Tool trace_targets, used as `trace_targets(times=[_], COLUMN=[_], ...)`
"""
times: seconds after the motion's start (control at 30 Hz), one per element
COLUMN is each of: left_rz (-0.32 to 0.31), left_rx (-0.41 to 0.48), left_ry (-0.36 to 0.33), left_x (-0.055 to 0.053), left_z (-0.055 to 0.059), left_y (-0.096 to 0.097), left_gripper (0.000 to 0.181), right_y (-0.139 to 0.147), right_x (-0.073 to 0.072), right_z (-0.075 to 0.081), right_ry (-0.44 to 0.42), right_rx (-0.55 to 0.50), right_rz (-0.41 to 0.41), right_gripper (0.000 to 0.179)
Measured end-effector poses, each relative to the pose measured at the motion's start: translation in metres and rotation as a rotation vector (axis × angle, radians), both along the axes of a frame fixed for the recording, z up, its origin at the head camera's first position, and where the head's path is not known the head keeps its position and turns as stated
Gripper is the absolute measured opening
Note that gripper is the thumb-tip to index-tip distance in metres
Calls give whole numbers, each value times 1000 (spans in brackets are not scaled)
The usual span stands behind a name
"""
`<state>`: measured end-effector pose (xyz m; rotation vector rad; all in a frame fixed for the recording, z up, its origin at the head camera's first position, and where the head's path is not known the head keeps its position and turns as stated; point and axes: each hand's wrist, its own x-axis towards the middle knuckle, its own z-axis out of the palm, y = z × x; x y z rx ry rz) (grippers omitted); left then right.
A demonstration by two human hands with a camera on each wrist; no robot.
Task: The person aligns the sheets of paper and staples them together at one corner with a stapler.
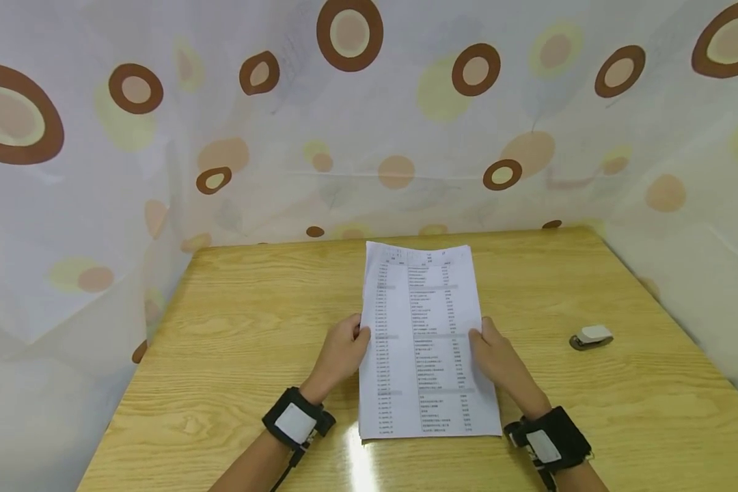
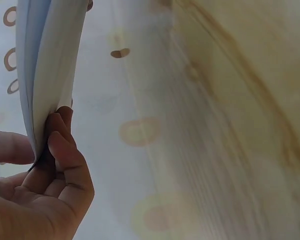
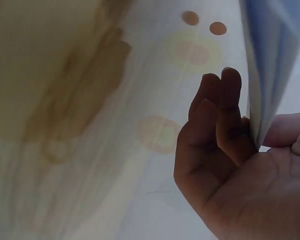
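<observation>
Between both hands is a stack of printed paper sheets (image 1: 430,355), its top page covered with a table of small text and grey bands. The left hand (image 1: 343,350) pinches its left edge, thumb on the front. On the opposite edge the right hand (image 1: 498,355) grips in the same way. In the left wrist view the sheets (image 2: 55,55) bow slightly, with the left fingers (image 2: 70,155) curled behind them. The right wrist view shows the sheets (image 3: 272,65) edge-on, between the right thumb and the fingers (image 3: 232,125).
To the right on the wooden table (image 1: 246,328) lies a small stapler (image 1: 592,336) with a white top and dark base. A white curtain (image 1: 357,137) with brown and yellow circles stands behind the table and along its sides. Each wrist wears a black strap.
</observation>
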<state>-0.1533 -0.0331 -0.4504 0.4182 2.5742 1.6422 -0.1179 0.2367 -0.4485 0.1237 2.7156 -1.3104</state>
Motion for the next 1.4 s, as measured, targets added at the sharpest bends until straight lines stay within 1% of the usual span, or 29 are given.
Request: trace_targets(times=[0.2,0.4,0.57,0.63,0.73,0.83,0.87,0.9,0.93,1.0,1.03,1.07,1.1,1.13,1.2,1.23,1.33,1.4], left_rz=[4,7,-9,-18,-19,-14,-13,-13,-13,-15,-17,-20,-24,-25,-31,-32,-30,-28], left_rx=[-2,3,2,1,-9,-13,-13,-11,-9,-2,1,5,9,13,17,17,16,18], left_ry=[18,40,22,11,10,9,10,12,13,11,10,11,13,7,0,-1,2,11], left_x=[0,-1,1,3,4,4,3,3,3,3,3,3,3,4,5,5,5,5], left_z=[-3,-4,-4,-4,-4,-4,-4,-4,-4,-3,-3,-4,-5,-5,-6,-6,-6,-6], left_y=[-1,-1,-2,-2,-2,-1,0,0,1,2,2,2,2,3,4,4,5,6], left_gripper=[27,25,26,27,26,27,27,27,27,26,26,25,25,25,25,25,25,25], right_y=[2,12,32,43,61,83,91,99,107,122,128,134,139,144,151,155,163,169], right_x=[-1,-3,-1,1,2,1,0,0,1,3,4,6,8,10,12,13,13,13], right_z=[1,0,-4,-3,-2,-4,-5,-7,-9,-13,-15,-17,-19,-21,-22,-22,-20,-18], right_ry=[-16,-31,19,46,63,114,145,191,260,389,439,478,506,518,482,446,338,286], right_rx=[-7,2,0,27,78,162,207,266,349,507,583,647,688,711,706,699,687,699], right_rz=[34,39,78,112,157,193,198,203,207,193,173,151,130,114,99,99,121,139], right_gripper=[42,42,40,37,31,27,25,23,21,22,25,29,32,35,35,34,31,33])
